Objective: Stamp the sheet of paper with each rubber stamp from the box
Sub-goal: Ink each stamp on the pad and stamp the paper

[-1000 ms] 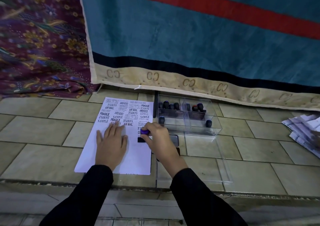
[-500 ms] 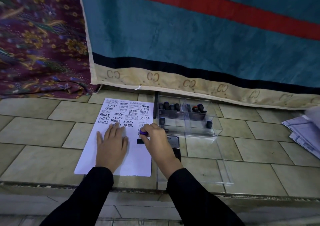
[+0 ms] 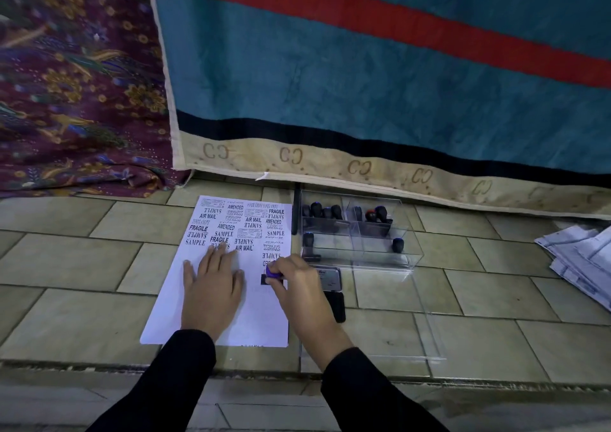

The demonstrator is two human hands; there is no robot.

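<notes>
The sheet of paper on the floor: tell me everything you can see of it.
The sheet of paper is white, lying flat on the tiled floor, its long side running away from the person. Its far half is crowded with black prints, some upside down: SAMPLE, FRAGILE, AIR MAIL, AMENDED, EXPRESS. The near half is mostly blank. The left hand lies flat on it; the right hand presses a purple-topped stamp near its right edge. The clear box stands just right of it.

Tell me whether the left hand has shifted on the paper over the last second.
No. The left hand lies flat on the sheet of paper, fingertips just under the FRAGILE imprint, as before.
</notes>
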